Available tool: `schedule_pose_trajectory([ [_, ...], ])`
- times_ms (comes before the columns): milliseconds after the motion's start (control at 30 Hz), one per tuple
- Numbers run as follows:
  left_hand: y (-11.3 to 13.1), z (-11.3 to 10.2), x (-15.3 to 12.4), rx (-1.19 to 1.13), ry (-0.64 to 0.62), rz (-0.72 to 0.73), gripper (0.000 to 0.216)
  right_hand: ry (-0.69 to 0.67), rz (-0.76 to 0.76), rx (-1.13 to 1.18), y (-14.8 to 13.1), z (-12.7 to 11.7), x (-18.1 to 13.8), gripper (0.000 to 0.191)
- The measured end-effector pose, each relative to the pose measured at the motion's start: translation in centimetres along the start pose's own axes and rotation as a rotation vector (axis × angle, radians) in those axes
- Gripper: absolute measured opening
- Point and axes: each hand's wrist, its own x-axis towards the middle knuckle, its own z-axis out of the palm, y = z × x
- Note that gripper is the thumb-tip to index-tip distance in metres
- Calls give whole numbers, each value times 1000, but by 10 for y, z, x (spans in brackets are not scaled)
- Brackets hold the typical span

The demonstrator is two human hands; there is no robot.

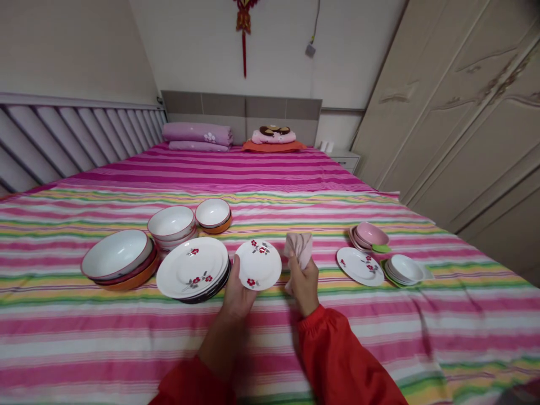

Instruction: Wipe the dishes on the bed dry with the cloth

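My left hand (236, 295) grips the lower edge of a small white plate (258, 264) with red flowers, tilted up toward me above the striped bed cover. My right hand (302, 281) is closed round a pinkish cloth (298, 247), held just right of the plate's rim. Both sleeves are red. Left of the held plate lies a stack of larger flowered plates (192, 274).
Large bowls (118, 259) lie stacked at far left, with white bowls (171, 224) and a smaller bowl (213, 215) behind the plates. To the right are a flowered plate (359, 265), pink dishes (370, 235) and small white dishes (405, 270). A wardrobe (464, 124) stands right, pillows (197, 135) by the headboard.
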Motion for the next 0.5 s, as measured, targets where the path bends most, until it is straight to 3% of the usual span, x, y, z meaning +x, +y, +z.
schedule_pose_trajectory([
  [67, 3, -1, 0, 5, -30, 6, 48, -203, -158, -112, -1, 5, -11, 35],
  [167, 5, -3, -3, 15, -56, -99, 62, -584, -457, -363, 0, 16, -28, 43],
  [233, 4, -5, -5, 16, -58, -160, 65, -710, -611, -528, 0, 21, -33, 44],
  [300, 1, -5, -6, 18, -80, -129, 65, -694, -646, -633, 0, 20, -29, 43],
  [500, -4, 1, 0, 40, -100, -28, 62, -490, -520, -683, 5, 12, -19, 55],
])
